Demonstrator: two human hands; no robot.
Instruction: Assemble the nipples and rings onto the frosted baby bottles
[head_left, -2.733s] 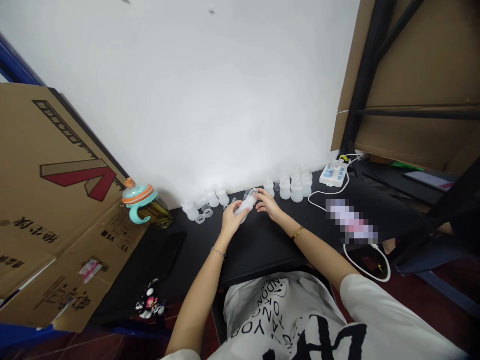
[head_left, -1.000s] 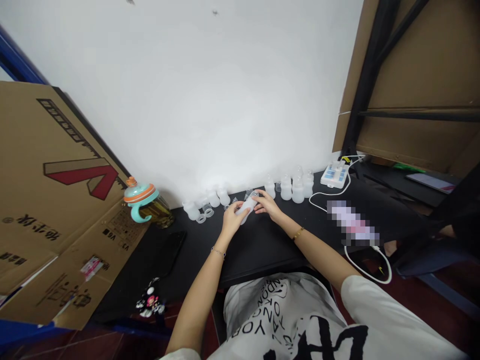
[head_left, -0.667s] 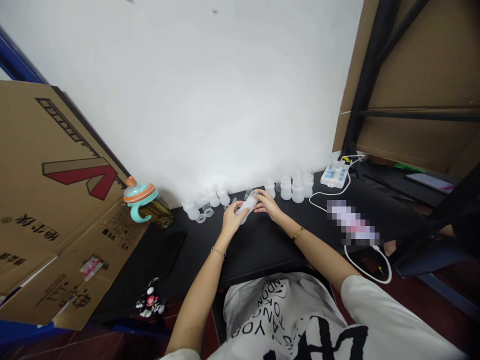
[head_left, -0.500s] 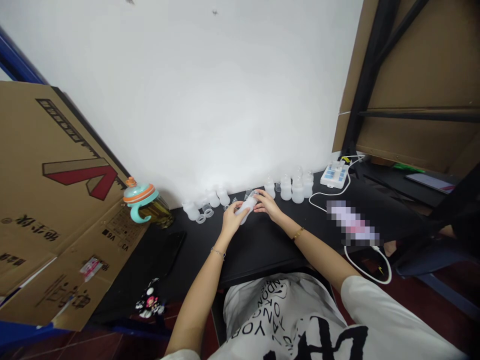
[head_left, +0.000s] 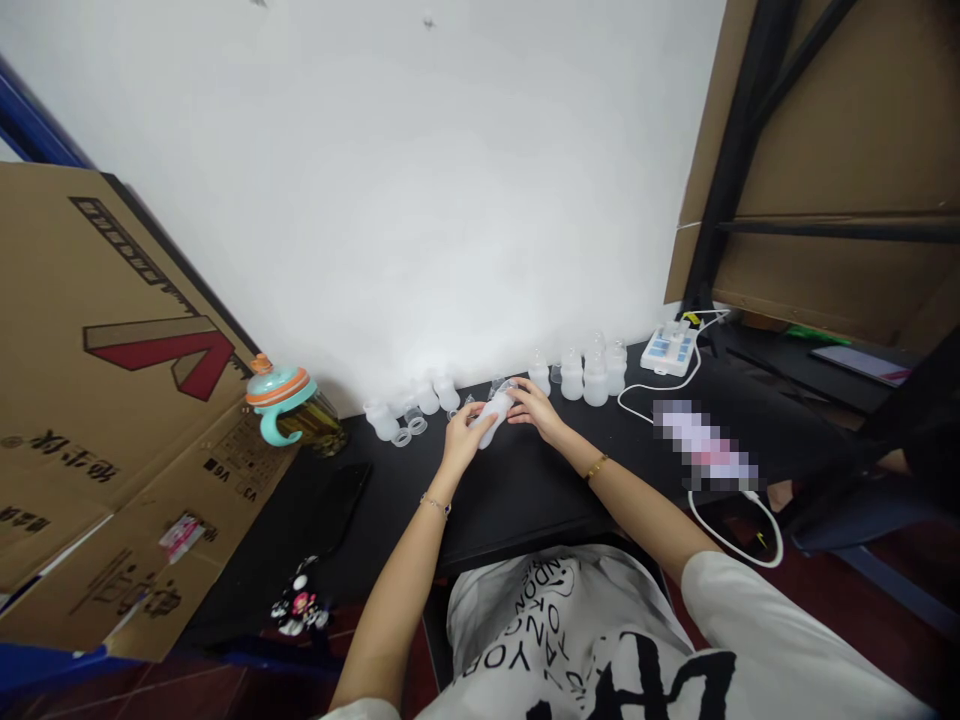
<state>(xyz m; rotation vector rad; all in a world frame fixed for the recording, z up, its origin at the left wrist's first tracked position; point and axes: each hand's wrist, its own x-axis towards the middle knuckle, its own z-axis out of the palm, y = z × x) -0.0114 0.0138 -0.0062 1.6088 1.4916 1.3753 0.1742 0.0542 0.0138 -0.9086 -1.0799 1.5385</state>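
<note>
My left hand (head_left: 462, 440) is wrapped round a small translucent white bottle (head_left: 495, 409) tilted over the black table (head_left: 517, 490). My right hand (head_left: 534, 409) has its fingers closed on the bottle's upper end, where a clear cap part shows. Several bottles with teats fitted (head_left: 592, 375) stand in a cluster to the right of my hands by the wall. To the left, more bottles without tops (head_left: 420, 400) and a few loose clear rings (head_left: 401, 436) lie on the table.
A teal and orange sippy cup (head_left: 289, 405) stands at the left beside a large cardboard box (head_left: 112, 400). A dark phone (head_left: 341, 500) lies flat. A white power strip (head_left: 666, 350) with its cable (head_left: 720, 530) sits at the back right, by a black rack.
Both hands stay on the same bottle with only slight finger movement at its top. Nothing else on the table has moved.
</note>
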